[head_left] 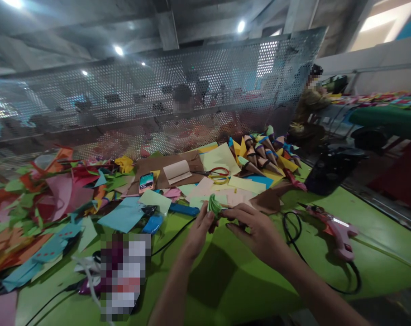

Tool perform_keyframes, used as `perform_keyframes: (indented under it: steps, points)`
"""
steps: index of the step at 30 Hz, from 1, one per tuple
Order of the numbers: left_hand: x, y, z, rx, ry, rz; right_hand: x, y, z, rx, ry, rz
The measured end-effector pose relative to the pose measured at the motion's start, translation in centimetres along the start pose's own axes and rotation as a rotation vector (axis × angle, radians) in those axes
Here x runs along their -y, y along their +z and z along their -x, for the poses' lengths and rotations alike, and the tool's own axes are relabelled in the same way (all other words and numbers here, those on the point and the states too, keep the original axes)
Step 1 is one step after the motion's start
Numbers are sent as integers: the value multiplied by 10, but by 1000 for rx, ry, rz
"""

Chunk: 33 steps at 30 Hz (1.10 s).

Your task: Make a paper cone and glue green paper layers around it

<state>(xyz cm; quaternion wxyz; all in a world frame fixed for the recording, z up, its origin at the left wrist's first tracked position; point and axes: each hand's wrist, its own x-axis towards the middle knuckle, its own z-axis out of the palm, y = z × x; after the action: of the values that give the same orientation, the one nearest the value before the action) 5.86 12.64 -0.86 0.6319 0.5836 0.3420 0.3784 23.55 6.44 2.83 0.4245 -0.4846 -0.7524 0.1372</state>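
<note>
Above the green table (249,290), my left hand (202,228) pinches a small piece of green paper (213,205) that is folded into a ribbed swirl. My right hand (248,224) reaches the same piece from the other side, its fingertips closed at the swirl's right edge. What lies between the right fingertips is partly hidden. Just behind the hands are pale paper sheets (248,184), scissors (219,175) with red and yellow handles, and a piece of brown paper (268,199).
Coloured paper scraps (61,188) heap up at the left. A pink glue gun (337,233) with a black cord lies at the right, near a black container (331,170). Brown paper cones (263,151) are piled behind. A phone (146,182) rests on paper before a perforated metal screen (151,104). A person (309,102) sits farther off.
</note>
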Motion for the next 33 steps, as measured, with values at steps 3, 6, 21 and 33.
perform_keyframes:
  steps: [3,6,21,33]
  points:
    - [0,0,0,-10,-19,20,-1,1,-1,22,5,41]
    - [-2,1,0,-31,-40,31,-1,1,-2,46,18,88]
    - [2,-1,0,-30,25,-3,-3,-7,7,-48,-28,18]
    - [10,-5,-3,-22,62,122,-34,-86,70,-239,358,395]
